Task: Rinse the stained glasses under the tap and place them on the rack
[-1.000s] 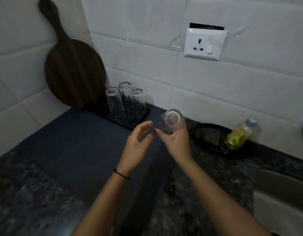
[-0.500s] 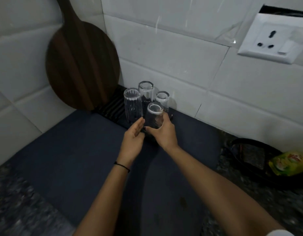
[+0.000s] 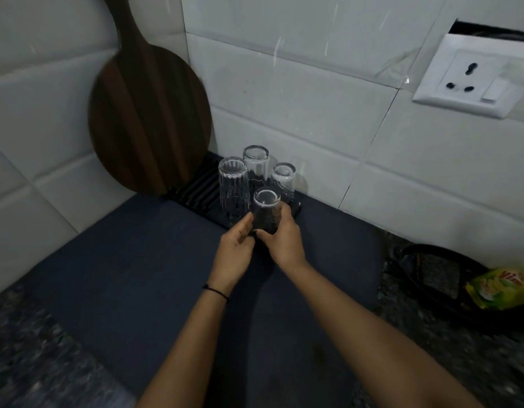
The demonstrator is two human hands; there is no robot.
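A clear glass [image 3: 266, 212] stands upside down at the front edge of the black slatted rack [image 3: 196, 189]. My right hand [image 3: 286, 237] is wrapped around its right side. My left hand [image 3: 235, 248] touches its lower left side with the fingers partly spread. Three more glasses stand upside down on the rack behind it: a ribbed one [image 3: 232, 187] at the left, a tall one [image 3: 255, 163] at the back and a short one [image 3: 283, 179] at the right.
A dark blue mat [image 3: 137, 275] covers the counter below the rack. A round wooden board [image 3: 149, 113] leans in the tiled corner. A black tray [image 3: 431, 272] with a yellow-green bottle [image 3: 502, 287] lies at the right. A wall socket [image 3: 473, 75] is at the upper right.
Both hands carried the glass from mid-air left and forward to the rack, turned it upside down and lowered it beside the three others. The view swung left, away from the sink.
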